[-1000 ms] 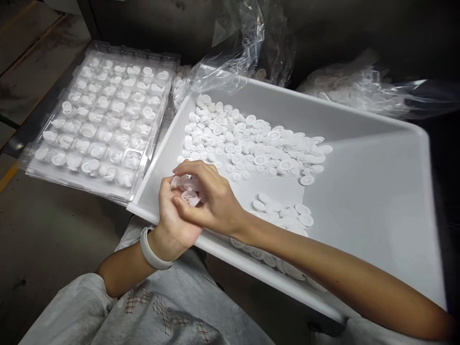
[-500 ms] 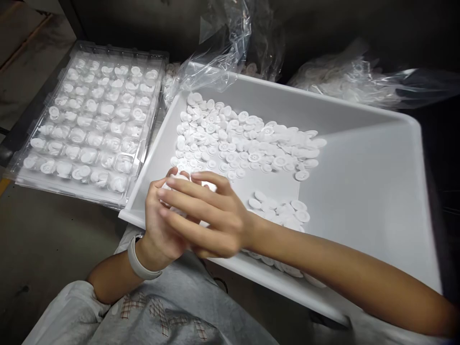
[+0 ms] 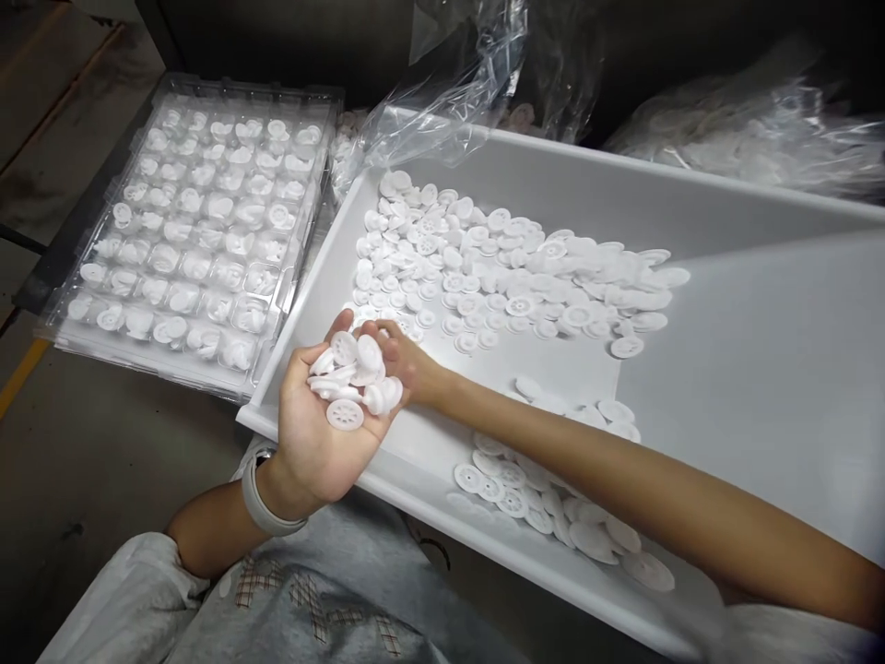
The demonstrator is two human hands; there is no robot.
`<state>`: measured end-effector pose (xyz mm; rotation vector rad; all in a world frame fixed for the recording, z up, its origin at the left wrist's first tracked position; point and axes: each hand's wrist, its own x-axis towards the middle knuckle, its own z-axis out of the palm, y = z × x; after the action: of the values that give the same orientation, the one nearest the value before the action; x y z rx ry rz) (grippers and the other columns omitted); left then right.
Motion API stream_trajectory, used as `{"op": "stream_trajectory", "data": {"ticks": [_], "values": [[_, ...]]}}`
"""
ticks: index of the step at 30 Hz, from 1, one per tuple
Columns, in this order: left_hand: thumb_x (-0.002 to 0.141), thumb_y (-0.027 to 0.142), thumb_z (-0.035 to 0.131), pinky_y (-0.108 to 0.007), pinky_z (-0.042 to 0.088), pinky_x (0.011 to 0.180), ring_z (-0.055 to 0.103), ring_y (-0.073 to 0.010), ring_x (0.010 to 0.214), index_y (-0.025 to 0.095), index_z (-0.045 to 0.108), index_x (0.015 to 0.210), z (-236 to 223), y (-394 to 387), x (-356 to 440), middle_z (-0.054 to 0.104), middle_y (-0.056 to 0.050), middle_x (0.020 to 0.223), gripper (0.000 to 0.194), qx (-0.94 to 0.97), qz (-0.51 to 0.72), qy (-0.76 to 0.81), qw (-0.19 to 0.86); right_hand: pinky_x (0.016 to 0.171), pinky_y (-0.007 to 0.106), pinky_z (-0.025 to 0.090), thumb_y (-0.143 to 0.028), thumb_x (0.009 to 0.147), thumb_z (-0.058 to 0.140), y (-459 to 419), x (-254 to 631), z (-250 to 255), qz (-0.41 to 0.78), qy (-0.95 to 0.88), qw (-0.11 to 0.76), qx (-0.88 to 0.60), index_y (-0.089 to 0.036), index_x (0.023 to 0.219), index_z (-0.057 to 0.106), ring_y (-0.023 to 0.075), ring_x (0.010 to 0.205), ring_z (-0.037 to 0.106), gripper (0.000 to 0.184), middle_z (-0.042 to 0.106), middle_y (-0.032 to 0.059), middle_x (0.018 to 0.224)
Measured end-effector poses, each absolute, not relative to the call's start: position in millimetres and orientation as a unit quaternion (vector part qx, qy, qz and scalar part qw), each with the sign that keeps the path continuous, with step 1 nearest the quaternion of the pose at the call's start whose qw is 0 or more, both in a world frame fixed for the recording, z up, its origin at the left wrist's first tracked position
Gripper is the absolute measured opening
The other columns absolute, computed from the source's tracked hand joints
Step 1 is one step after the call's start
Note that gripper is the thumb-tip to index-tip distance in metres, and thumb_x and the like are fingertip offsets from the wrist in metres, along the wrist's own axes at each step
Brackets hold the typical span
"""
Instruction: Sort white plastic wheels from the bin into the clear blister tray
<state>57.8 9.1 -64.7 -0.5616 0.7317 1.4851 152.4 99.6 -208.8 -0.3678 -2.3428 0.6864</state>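
My left hand (image 3: 311, 447) is cupped palm up over the near left corner of the grey bin (image 3: 747, 369). It holds a small heap of white plastic wheels (image 3: 345, 414), round discs with spoke-like holes and raised hubs. My right hand (image 3: 419, 369) is just behind the left fingertips, low over the bin; its fingers are mostly hidden, so their grip cannot be made out. Beyond the hands, a broad pile of the same wheels (image 3: 484, 267) covers the bin's far left floor. A second pile (image 3: 546, 498) lies along the near side, partly under my right forearm.
Left of the bin, a clear plastic tray (image 3: 172, 360) has rows of pockets with white wheels in them, apparently stacked on others. Clear plastic film (image 3: 449, 120) drapes over the bin's far left rim. A bag of pale pieces (image 3: 747, 138) lies behind the bin.
My right hand has moved off the top of the left hand to behind it, uncovering the wheels in the left palm. The view has shifted slightly, so the bin and tray appear farther right.
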Motion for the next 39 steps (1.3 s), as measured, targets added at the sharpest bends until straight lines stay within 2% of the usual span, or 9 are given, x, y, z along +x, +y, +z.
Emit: {"op": "stream_trajectory", "data": {"ticks": [4,8,12,15,18,21,28,33,39], "values": [[0.083,0.024,0.048,-0.032,0.054,0.083,0.066,-0.0131,0.081,0.026,0.068,0.097,-66.6,10.6,55.4,0.069,0.000,0.090,0.024,-0.243,0.658,0.305,0.644,0.088,0.041,0.051,-0.041,0.092,0.056,133.6,154.8,-202.4,0.229,-0.918,0.289,-0.148,-0.016,0.111,0.059,0.0181,0.099,0.058,0.031,0.060,0.0072,0.112],[0.083,0.025,0.047,-0.031,0.056,0.077,0.068,-0.0138,0.080,0.024,0.069,0.091,-67.8,10.9,53.0,0.071,0.001,0.090,0.024,-0.244,0.652,0.280,0.661,0.089,0.048,0.046,-0.035,0.094,0.050,141.7,171.7,-158.2,0.231,-0.896,0.317,-0.210,-0.020,0.103,0.059,0.0231,0.103,0.052,0.019,0.055,0.0088,0.106],[0.082,0.027,0.048,-0.031,0.056,0.078,0.069,-0.0138,0.081,0.026,0.070,0.092,-68.7,9.9,54.1,0.071,0.002,0.094,0.025,-0.232,0.643,0.275,0.676,0.075,0.038,0.051,-0.042,0.090,0.057,123.9,185.8,-99.9,0.272,-0.887,0.317,-0.198,-0.029,0.124,0.053,0.0237,0.103,0.053,0.037,0.053,0.0093,0.111],[0.082,0.029,0.048,-0.033,0.055,0.085,0.068,-0.0130,0.082,0.026,0.070,0.097,-69.3,9.1,55.8,0.070,0.001,0.094,0.027,-0.224,0.633,0.269,0.690,0.079,0.040,0.053,-0.045,0.084,0.066,109.9,188.8,-75.0,0.291,-0.908,0.247,-0.170,-0.029,0.121,0.059,0.0249,0.102,0.057,0.041,0.057,0.0086,0.108],[0.084,0.029,0.044,-0.034,0.054,0.090,0.068,-0.0140,0.086,0.026,0.070,0.103,-70.1,7.8,56.4,0.069,0.000,0.094,0.032,-0.208,0.624,0.264,0.706,0.079,0.036,0.056,-0.037,0.086,0.065,102.0,189.2,-68.4,0.338,-0.900,0.214,-0.173,-0.025,0.113,0.063,0.0213,0.097,0.061,0.029,0.060,0.0080,0.105],[0.085,0.029,0.042,-0.035,0.053,0.093,0.068,-0.0164,0.094,0.026,0.069,0.107,-71.6,5.3,55.7,0.070,-0.001,0.097,0.035,-0.176,0.624,0.250,0.719,0.078,0.034,0.057,-0.032,0.085,0.067,96.6,192.5,-65.9,0.344,-0.886,0.241,-0.197,-0.025,0.111,0.064,0.0202,0.097,0.062,0.027,0.060,0.0073,0.106],[0.085,0.030,0.042,-0.036,0.051,0.098,0.066,-0.0174,0.107,0.025,0.065,0.114,-74.5,-1.3,52.9,0.066,-0.002,0.121,0.038,-0.111,0.613,0.208,0.754,0.071,0.032,0.055,-0.015,0.084,0.066,76.8,202.6,-46.8,0.160,-0.931,0.251,-0.213,-0.026,0.119,0.059,0.0195,0.089,0.064,0.037,0.064,0.0068,0.101],[0.086,0.031,0.039,-0.034,0.049,0.101,0.062,-0.0180,0.116,0.023,0.064,0.116,-74.9,-3.8,50.7,0.064,-0.004,0.126,0.040,-0.083,0.605,0.186,0.770,0.058,0.028,0.050,-0.020,0.088,0.061,67.5,200.6,-36.2,0.104,-0.945,0.204,-0.235,-0.023,0.113,0.060,0.0155,0.076,0.062,0.025,0.062,0.0066,0.095],[0.085,0.032,0.041,-0.040,0.048,0.103,0.060,-0.0215,0.119,0.024,0.065,0.116,-75.3,-6.1,49.1,0.062,-0.005,0.129,0.040,-0.075,0.594,0.163,0.785,0.052,0.030,0.048,-0.029,0.091,0.056,69.6,200.7,-29.4,0.169,-0.937,0.175,-0.252,-0.027,0.112,0.060,0.0158,0.069,0.059,0.021,0.060,0.0051,0.092]]}}
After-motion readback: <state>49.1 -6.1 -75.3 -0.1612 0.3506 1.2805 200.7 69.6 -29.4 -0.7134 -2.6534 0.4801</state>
